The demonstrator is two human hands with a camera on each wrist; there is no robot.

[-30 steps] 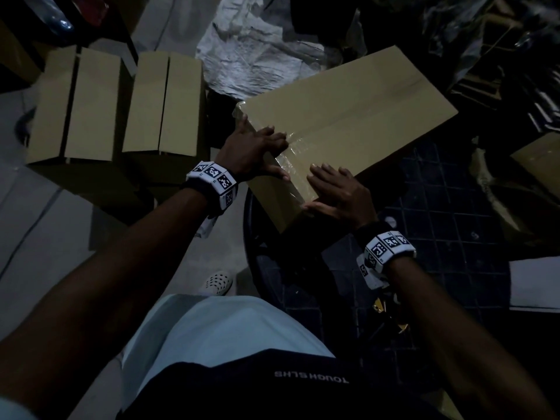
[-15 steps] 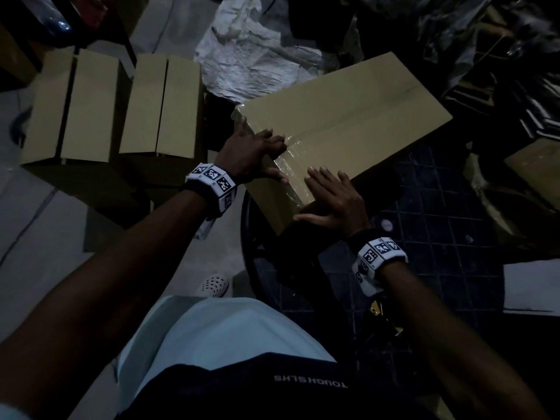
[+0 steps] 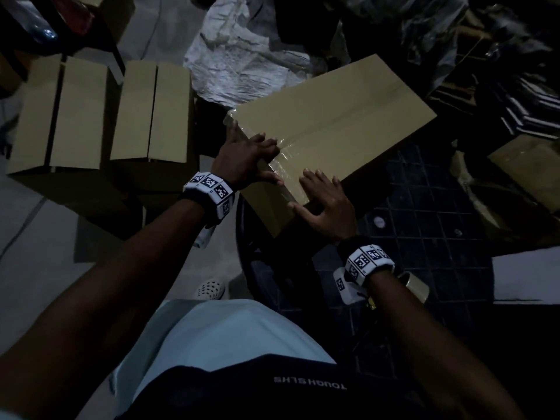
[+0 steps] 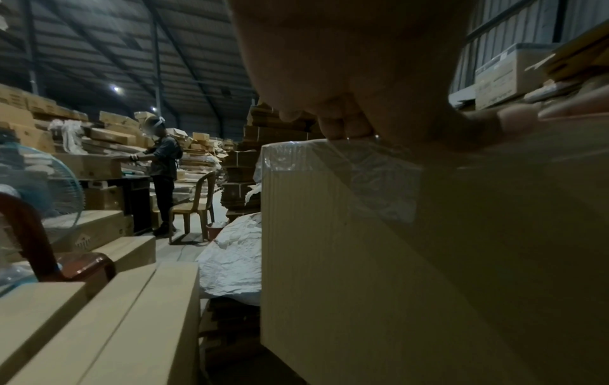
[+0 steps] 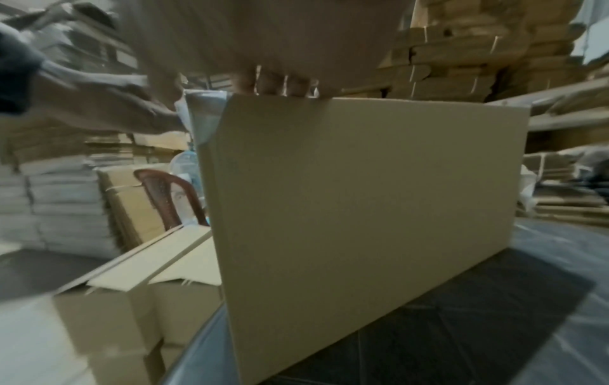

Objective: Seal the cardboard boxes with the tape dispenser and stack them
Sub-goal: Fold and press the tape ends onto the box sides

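A closed cardboard box (image 3: 333,116) lies on a dark round table (image 3: 424,225), with clear tape (image 3: 285,153) along its top seam and folded down the near end. My left hand (image 3: 248,159) lies over that near end, fingers on top at the tape and thumb on the end face; the left wrist view shows my fingers (image 4: 346,127) bent over the taped edge (image 4: 329,156). My right hand (image 3: 324,195) rests flat on the near corner, fingers straight and thumb spread. The right wrist view shows the box's long side (image 5: 362,208). A tan tape roll (image 3: 416,286) peeks out beside my right wrist.
Two boxes with untaped flaps (image 3: 60,116) (image 3: 151,110) stand on the floor at left. Crumpled white wrapping (image 3: 242,56) lies behind the box. Another box (image 3: 530,168) and a white sheet (image 3: 524,274) are at right. A red chair (image 4: 33,234) and a person (image 4: 163,166) are further off.
My right hand has slid a little left along the box's near edge and its thumb has spread out. The left hand has stayed on the taped end.
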